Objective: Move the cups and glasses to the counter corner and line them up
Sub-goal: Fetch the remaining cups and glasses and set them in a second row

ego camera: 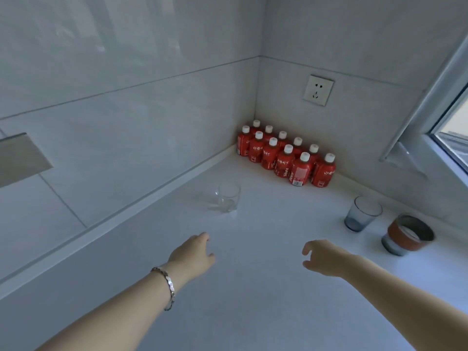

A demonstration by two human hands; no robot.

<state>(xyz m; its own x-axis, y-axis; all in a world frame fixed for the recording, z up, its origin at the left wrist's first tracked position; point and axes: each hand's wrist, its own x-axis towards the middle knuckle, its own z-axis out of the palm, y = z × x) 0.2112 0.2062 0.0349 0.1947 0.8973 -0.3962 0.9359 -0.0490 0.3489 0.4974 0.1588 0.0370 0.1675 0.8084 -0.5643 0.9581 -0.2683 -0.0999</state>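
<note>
While your left hand and right hand hover above the counter, fingers loosely curled and empty, the clear glass stands near, beyond the left one, probably light, slick and breakable, so take it round its middle, not the rim.

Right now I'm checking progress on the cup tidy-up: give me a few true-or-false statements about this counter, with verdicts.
1. The left hand holds the clear glass. False: it hovers apart from the glass and holds nothing.
2. The red bottles stand in the corner. True.
3. The blue glass lies on its side. False: it stands upright.
4. The banded cup stands to the right of the blue glass. True.
5. The right hand holds nothing. True.
</note>
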